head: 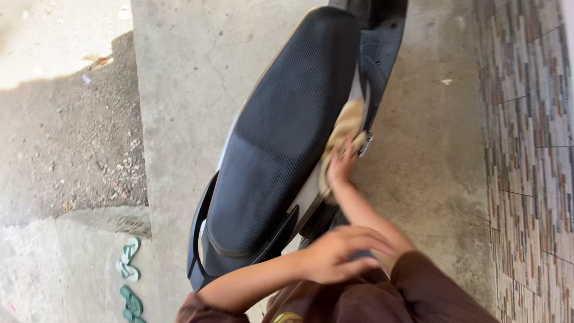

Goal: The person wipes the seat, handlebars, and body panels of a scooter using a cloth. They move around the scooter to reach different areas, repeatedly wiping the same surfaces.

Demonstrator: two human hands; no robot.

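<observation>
Cloth: tan rag, crumpled, pressed to scooter side panel below seat edge.
Seat: black textured vinyl scooter seat, rounded.
Right hand: fingers gripping rag.
Left hand: fingers loosely spread, empty, blurred.
Ground: rough concrete floor.

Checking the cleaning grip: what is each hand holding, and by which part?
The right hand presses a bunched tan cloth against the scooter's side, gripping its lower end. The left hand holds nothing.

matt textured seat, soft cloth, rough concrete

your right hand presses a tan, soft-looking cloth against the scooter; its seat is black, matt, finely ribbed vinyl over glossy dark plastic panels. the floor is rough grey concrete, the wall smooth patterned tile.
</observation>
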